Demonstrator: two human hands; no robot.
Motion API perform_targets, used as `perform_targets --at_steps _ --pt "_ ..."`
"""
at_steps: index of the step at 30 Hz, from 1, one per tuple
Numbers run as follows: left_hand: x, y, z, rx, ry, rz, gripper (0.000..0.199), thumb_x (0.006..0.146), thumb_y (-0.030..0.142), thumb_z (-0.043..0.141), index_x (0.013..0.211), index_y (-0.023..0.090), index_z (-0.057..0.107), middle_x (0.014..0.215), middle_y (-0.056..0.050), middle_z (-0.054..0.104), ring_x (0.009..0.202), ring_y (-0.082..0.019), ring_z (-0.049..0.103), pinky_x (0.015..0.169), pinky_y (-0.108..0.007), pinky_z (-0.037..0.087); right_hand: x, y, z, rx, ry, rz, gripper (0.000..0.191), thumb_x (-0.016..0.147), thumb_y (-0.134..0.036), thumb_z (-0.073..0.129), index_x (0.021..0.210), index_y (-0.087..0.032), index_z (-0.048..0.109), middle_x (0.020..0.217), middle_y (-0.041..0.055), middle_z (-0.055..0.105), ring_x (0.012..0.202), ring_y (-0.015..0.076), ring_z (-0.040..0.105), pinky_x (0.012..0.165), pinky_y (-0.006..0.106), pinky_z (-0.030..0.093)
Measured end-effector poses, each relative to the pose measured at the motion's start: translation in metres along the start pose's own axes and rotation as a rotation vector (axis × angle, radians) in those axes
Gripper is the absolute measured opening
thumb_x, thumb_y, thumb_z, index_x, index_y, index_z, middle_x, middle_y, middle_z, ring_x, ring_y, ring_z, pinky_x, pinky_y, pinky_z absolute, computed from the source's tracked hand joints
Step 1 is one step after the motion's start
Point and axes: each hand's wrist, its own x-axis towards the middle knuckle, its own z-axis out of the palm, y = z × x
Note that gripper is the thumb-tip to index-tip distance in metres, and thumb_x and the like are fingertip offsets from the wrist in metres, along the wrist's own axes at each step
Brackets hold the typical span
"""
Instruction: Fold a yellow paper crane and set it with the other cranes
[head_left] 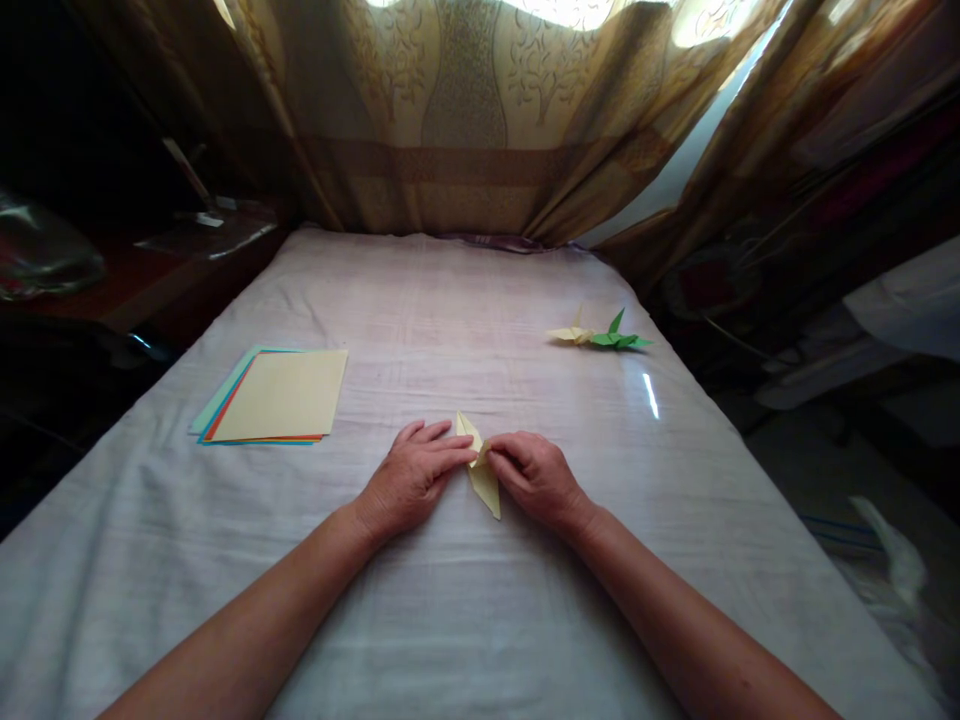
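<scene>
A folded piece of pale yellow paper (484,486) lies on the white cloth between my two hands, its long points running away from and toward me. My left hand (411,472) rests flat with fingers spread, the index fingertip pressing on the paper's left side. On the other side, my right hand (534,474) pinches a small flap of the paper between thumb and index finger, the other fingers curled in.
At the left lies a stack of square coloured sheets (285,395), cream on top. A cream folded paper bird (574,335) and a green one (619,338) sit at the right back. A patterned curtain (465,110) hangs behind the cloth-covered surface (420,300).
</scene>
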Motion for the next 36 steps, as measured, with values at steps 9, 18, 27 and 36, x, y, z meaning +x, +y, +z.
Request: perform_targets --at_steps 9,18,27,36 --pt "-0.001 0.000 0.003 -0.038 0.078 -0.030 0.036 0.088 0.013 0.049 0.124 0.019 0.052 0.125 -0.010 0.064 0.127 -0.024 0.052 0.112 -0.051 0.031 0.013 -0.002 0.012 0.013 0.056 0.182 0.019 0.090 -0.028 0.050 0.084 -0.023 0.067 0.076 0.0016 0.070 0.070 0.0173 0.064 0.066 0.026 0.045" --pt "-0.007 0.002 0.008 0.043 0.196 0.020 0.038 0.086 0.011 0.050 0.123 0.019 0.046 0.121 -0.010 0.063 0.121 -0.023 0.054 0.110 -0.051 0.034 0.023 0.000 0.018 -0.037 0.080 0.114 0.014 0.087 -0.023 0.055 0.082 -0.023 0.068 0.079 0.0022 0.071 0.075 0.0173 0.063 0.071 0.027 0.045" --pt "-0.011 0.010 0.002 0.148 0.175 0.059 0.041 0.089 0.011 0.050 0.126 0.028 0.058 0.120 -0.002 0.067 0.117 -0.024 0.054 0.110 -0.050 0.031 0.024 0.001 0.021 -0.029 0.068 0.136 0.012 0.086 -0.020 0.058 0.083 -0.024 0.069 0.082 0.0017 0.073 0.078 0.0182 0.065 0.074 0.028 0.045" --pt "-0.010 0.008 0.006 0.151 0.224 0.100 0.035 0.092 0.014 0.050 0.125 0.023 0.061 0.114 -0.002 0.071 0.110 -0.023 0.057 0.106 -0.047 0.034 0.025 0.000 0.021 -0.069 0.026 0.169 0.011 0.085 -0.020 0.060 0.085 -0.024 0.070 0.086 0.0012 0.074 0.082 0.0190 0.066 0.076 0.028 0.045"
